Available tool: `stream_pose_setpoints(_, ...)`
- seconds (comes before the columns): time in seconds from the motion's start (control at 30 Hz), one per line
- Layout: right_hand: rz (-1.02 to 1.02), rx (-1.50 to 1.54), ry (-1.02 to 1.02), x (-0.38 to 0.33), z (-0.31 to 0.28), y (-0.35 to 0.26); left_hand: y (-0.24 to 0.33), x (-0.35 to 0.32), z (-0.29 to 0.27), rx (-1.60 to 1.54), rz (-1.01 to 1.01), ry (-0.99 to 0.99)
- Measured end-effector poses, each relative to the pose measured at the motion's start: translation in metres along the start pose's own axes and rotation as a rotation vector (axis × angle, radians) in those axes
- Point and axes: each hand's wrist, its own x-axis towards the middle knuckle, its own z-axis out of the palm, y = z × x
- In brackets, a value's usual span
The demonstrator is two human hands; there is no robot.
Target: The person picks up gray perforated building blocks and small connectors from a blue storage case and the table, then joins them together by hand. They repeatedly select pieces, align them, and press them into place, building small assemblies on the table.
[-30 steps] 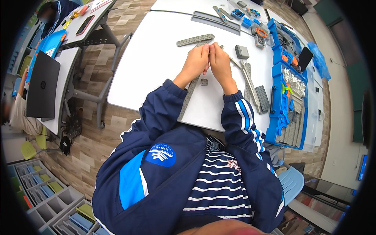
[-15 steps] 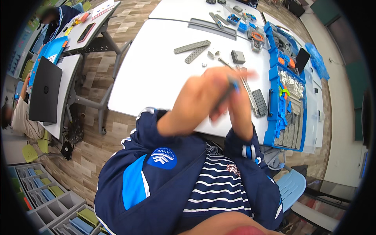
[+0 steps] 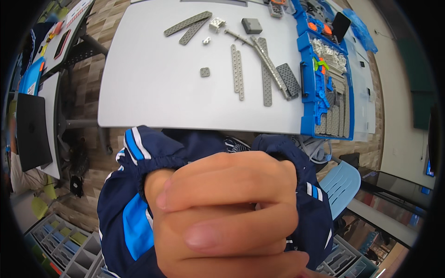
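My hands are clasped together in front of my chest, large and close in the head view. The fingers of my right hand wrap over my left hand, their tips pointing left. Both hands are closed, and whatever they may hold is hidden behind the fingers. Beyond them on the white table lie a small grey square plate, two narrow grey perforated strips, a longer perforated beam, a thin metal bar and a wide perforated plate.
Farther back are two crossed beams, a silvery bracket and a grey box. At the right edge stands a blue parts case with building pieces. A black phone leans there. A light-blue chair is right of me.
My hands have come from above the table toward my chest and closer to the camera. The dark piece with blue seen in them earlier is now out of sight. The view has shifted.
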Motion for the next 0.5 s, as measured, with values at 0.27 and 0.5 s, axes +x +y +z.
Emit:
stream_pose_setpoints(0.27, 0.031, 0.128, -0.077, 0.016, -0.005, 0.009, -0.012, 0.005, 0.002, -0.033, 0.069, -0.052)
stream_pose_setpoints(0.5, 0.046, 0.223, -0.144, 0.024, -0.017, 0.015, -0.012, 0.010, -0.006, 0.001, 0.045, -0.031)
